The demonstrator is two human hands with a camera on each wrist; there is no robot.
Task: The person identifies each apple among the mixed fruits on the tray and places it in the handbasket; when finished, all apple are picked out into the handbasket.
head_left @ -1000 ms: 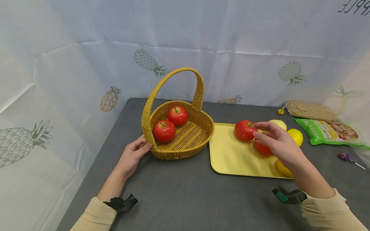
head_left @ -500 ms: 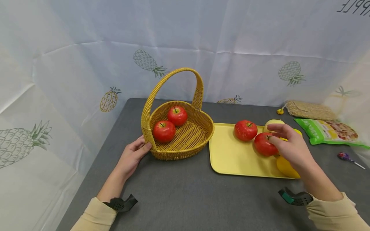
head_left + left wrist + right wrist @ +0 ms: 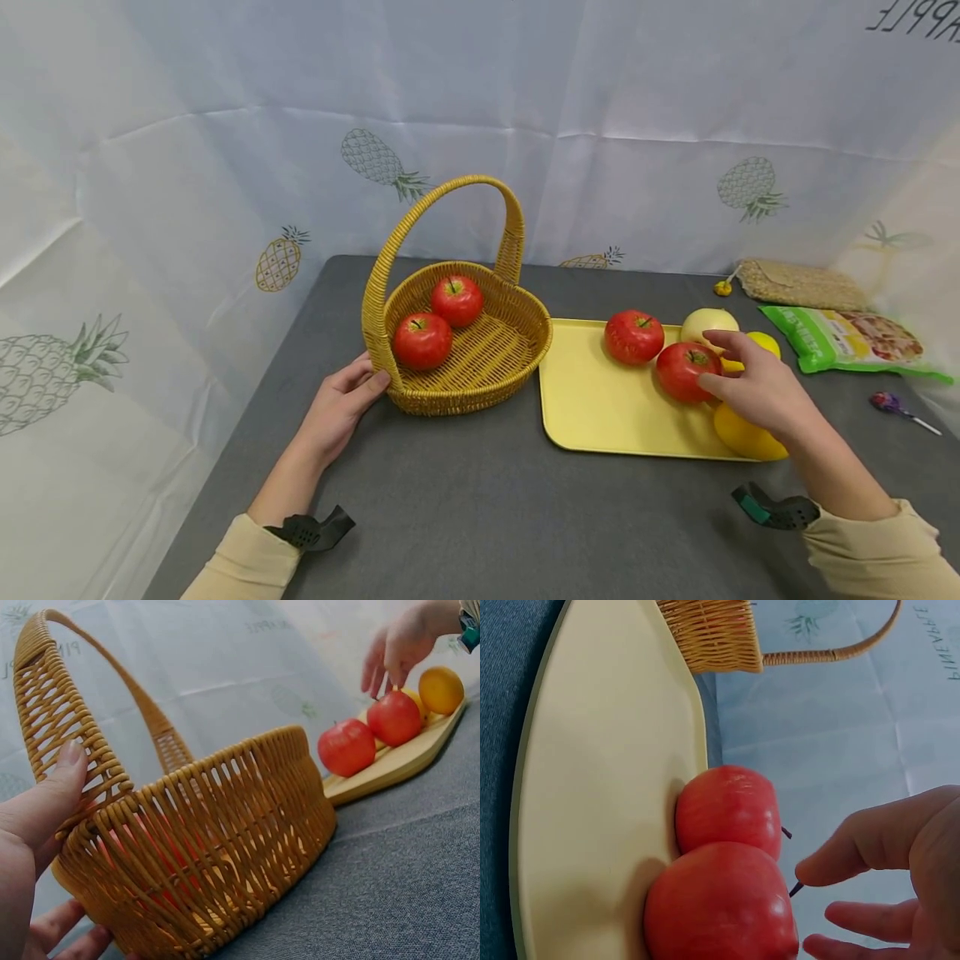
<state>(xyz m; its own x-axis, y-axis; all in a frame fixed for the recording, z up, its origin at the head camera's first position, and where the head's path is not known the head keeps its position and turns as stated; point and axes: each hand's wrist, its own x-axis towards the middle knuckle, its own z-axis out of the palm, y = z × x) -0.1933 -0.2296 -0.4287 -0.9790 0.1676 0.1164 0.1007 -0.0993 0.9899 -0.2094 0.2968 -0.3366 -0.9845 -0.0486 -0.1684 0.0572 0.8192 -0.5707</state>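
Note:
My left hand (image 3: 340, 406) holds the left end of a wicker basket (image 3: 457, 402), its thumb (image 3: 66, 769) against the base of the handle. Two red apples lie in the basket: a front apple (image 3: 422, 342) and a rear apple (image 3: 457, 301). My right hand (image 3: 765, 385) hovers with parted, slightly bent fingers over the right part of a yellow tray (image 3: 592, 408). Below its fingertips sits a red apple (image 3: 724, 907), not gripped. Another red apple (image 3: 633, 337) stands to its left on the tray.
Beyond and beneath my right hand the tray holds a pale round fruit (image 3: 708, 325) and yellow fruits (image 3: 750, 435). Farther right lie a green food packet (image 3: 851, 337), a woven pouch (image 3: 802, 283), a purple lollipop (image 3: 891, 403) and a yellow lollipop (image 3: 722, 288). A patterned curtain (image 3: 645, 200) hangs behind.
My right hand has moved right, away from the left tray apple and over the right one, which now shows more fully. The left hand and basket look the same.

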